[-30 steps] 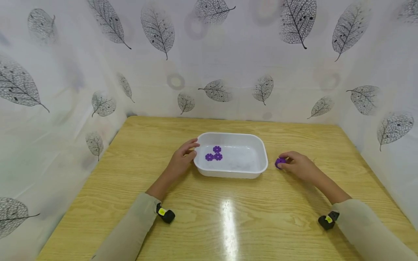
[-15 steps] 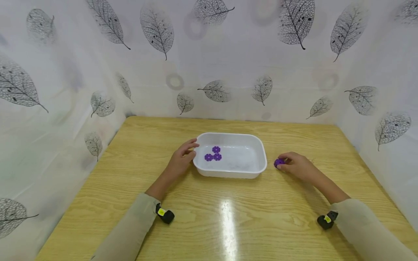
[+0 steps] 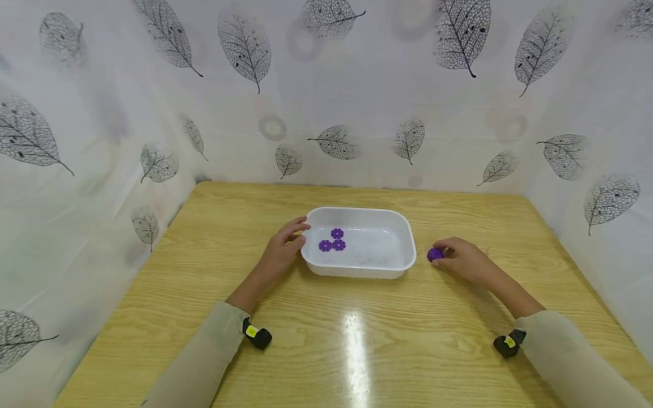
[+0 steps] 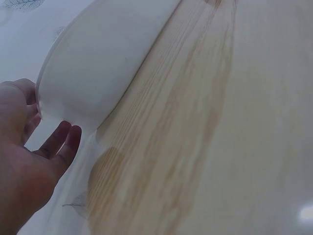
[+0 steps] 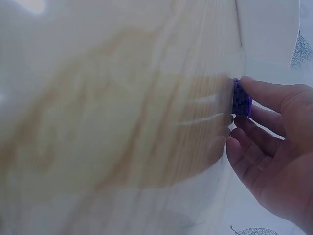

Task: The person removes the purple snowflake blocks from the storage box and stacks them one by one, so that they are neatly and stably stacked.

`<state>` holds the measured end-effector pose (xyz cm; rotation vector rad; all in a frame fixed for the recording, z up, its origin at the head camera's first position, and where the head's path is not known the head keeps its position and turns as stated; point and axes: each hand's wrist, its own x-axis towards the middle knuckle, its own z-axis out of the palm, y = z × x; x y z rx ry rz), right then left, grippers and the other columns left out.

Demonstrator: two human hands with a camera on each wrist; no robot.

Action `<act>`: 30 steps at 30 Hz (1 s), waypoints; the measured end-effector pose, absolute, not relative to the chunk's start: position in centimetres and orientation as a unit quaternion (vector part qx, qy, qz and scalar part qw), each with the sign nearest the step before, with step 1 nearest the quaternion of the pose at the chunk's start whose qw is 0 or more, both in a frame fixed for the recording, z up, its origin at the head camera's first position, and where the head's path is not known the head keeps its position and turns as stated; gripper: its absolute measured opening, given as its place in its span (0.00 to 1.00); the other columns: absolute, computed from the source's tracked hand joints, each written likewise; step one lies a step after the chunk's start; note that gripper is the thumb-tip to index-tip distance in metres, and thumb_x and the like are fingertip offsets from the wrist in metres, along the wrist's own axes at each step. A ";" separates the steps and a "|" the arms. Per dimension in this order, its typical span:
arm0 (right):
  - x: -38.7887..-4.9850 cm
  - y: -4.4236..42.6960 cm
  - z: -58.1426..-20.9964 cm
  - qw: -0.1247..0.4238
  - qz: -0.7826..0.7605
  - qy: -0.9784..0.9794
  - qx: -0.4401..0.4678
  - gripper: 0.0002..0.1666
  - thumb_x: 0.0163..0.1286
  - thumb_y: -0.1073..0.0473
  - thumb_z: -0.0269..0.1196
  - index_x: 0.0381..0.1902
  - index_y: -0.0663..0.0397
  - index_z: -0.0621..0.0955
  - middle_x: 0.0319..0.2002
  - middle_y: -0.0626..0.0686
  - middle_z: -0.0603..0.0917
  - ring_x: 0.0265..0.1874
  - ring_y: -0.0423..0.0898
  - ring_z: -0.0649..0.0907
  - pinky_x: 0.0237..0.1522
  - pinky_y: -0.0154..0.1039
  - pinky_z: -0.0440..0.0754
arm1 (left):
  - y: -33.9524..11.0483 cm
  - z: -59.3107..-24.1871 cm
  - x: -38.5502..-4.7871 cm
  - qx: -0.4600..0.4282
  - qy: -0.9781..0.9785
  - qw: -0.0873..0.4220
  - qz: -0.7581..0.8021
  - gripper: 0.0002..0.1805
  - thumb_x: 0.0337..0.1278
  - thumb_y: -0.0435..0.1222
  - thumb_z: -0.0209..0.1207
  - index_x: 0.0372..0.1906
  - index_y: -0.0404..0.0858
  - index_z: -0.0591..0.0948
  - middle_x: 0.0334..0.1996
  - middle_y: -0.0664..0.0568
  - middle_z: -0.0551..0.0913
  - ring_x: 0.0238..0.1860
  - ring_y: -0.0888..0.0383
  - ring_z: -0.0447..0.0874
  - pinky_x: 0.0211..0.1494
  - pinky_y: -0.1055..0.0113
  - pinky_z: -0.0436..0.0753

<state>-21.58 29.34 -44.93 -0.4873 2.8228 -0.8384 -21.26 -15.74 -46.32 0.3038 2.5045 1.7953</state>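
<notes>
A white plastic tray [image 3: 359, 271] lies on the table, with 3 purple notched, flower-shaped discs [image 3: 339, 245] flat inside its left part. My left hand [image 3: 279, 247] is at the tray's left end, its relaxed fingers touching the rim and outer wall; part of the contact is hidden in the left wrist view. Off the tray's right end, my right hand [image 3: 466, 260] pinches a short stack of purple discs [image 5: 240, 98] between thumb and fingers, down at the tabletop. How many discs the stack has cannot be told.
The wooden table [image 3: 285, 362] reaches back to a white curtain [image 3: 316, 96] with a leaf print, which also hangs along both sides. A black wrist camera [image 3: 257, 335] sits on the left cuff, another wrist camera [image 3: 509, 343] on the right one.
The whole head view has shifted very slightly left. The tray, its discs and both hands keep nearly the same places; the right hand still pinches the disc stack, which is turned slightly.
</notes>
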 end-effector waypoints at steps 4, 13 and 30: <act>-21.6 29.3 -45.0 0.077 -0.277 0.943 -0.166 0.26 0.70 0.55 0.67 0.59 0.66 0.79 0.53 0.66 0.82 0.50 0.59 0.80 0.52 0.57 0.80 | -15.7 -46.2 -21.3 0.102 0.807 0.020 0.581 0.18 0.76 0.36 0.50 0.65 0.39 0.77 0.76 0.56 0.64 0.61 0.46 0.76 0.62 0.53 0.80; -21.6 29.3 -45.0 0.081 -0.273 0.944 -0.165 0.25 0.70 0.55 0.66 0.59 0.65 0.79 0.52 0.64 0.81 0.49 0.56 0.80 0.49 0.52 0.80 | -15.8 -46.4 -21.3 0.106 0.807 0.020 0.581 0.19 0.76 0.37 0.50 0.65 0.39 0.77 0.77 0.56 0.63 0.61 0.46 0.76 0.61 0.57 0.81; -21.6 29.4 -44.7 0.075 -0.278 0.944 -0.159 0.38 0.69 0.52 0.68 0.67 0.70 0.71 0.58 0.70 0.76 0.53 0.62 0.78 0.54 0.59 0.79 | -15.8 -46.3 -21.3 0.107 0.808 0.018 0.579 0.18 0.76 0.37 0.51 0.64 0.42 0.78 0.76 0.57 0.64 0.61 0.46 0.76 0.62 0.56 0.81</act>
